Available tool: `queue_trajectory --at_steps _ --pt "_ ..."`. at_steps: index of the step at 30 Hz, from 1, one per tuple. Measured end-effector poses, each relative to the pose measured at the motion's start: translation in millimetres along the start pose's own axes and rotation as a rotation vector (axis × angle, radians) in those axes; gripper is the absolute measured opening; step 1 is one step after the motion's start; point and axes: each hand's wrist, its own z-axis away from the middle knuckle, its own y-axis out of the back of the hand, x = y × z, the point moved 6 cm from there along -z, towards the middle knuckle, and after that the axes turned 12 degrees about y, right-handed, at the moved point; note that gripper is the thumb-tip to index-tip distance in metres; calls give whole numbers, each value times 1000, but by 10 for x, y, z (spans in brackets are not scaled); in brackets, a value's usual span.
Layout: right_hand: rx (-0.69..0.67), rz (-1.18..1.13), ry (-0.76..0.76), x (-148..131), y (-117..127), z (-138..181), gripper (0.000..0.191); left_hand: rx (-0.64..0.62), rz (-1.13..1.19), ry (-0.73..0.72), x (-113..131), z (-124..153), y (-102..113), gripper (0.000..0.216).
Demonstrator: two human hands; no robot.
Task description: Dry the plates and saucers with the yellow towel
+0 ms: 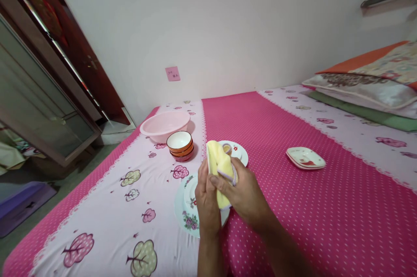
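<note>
A yellow cloth (215, 159) with a pale purple edge is bunched between my two hands, above the bed. My left hand (207, 201) is closed on its left side, the fingers pointing up. From the right, my right hand (245, 190) grips the cloth, its thumb laid across towards the left hand. Whether anything is wrapped inside the folds I cannot tell. Below and partly hidden by my hands lies a large plate (190, 222) with purple flowers and a smaller plate on it. Just behind the cloth, another white plate (243, 155) shows its right side.
Stacked bowls (181, 151) with white insides and orange-red outsides stand left of the cloth, before a pink basin (164, 125). Small squarish dishes (306, 158) lie stacked to the right. Pillows (368, 85) are piled far right. A wall (228, 29) borders the bed's far side.
</note>
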Motion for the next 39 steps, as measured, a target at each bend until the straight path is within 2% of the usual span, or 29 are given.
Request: queue_trajectory --at_steps 2,4,7,10,15,17,20,23,26,29,33,39 --pt "30 -18 -44 10 -54 13 50 63 -186 -123 130 46 -3 37" --pt "81 -8 -54 48 -42 7 53 93 -291 -178 186 79 -40 42" --pt "155 -24 -38 158 67 -28 46 86 -225 -194 155 88 -80 45" --pt "245 -116 -102 354 224 -53 42 154 -37 -139 40 41 10 46" --pt "305 -188 -172 615 317 -61 42 475 -33 26 -178 -42 329 49" --pt "312 -192 -181 675 302 -57 41 542 26 67 -232 -58 411 44" --pt "321 -213 -201 750 280 -50 44 527 119 119 -264 -87 426 35" --pt "350 -230 -226 829 302 -46 50 409 139 157 -256 -116 343 24" --pt "389 -240 -240 903 356 -46 53 309 137 189 -272 -129 269 29" --pt "405 -261 -245 941 391 -51 52 280 169 219 -323 -147 255 28" --pt "406 -294 -242 913 393 -63 51 346 265 259 -400 -177 331 10" --pt "486 -372 -287 857 460 -43 50 505 353 211 -359 -177 563 13"
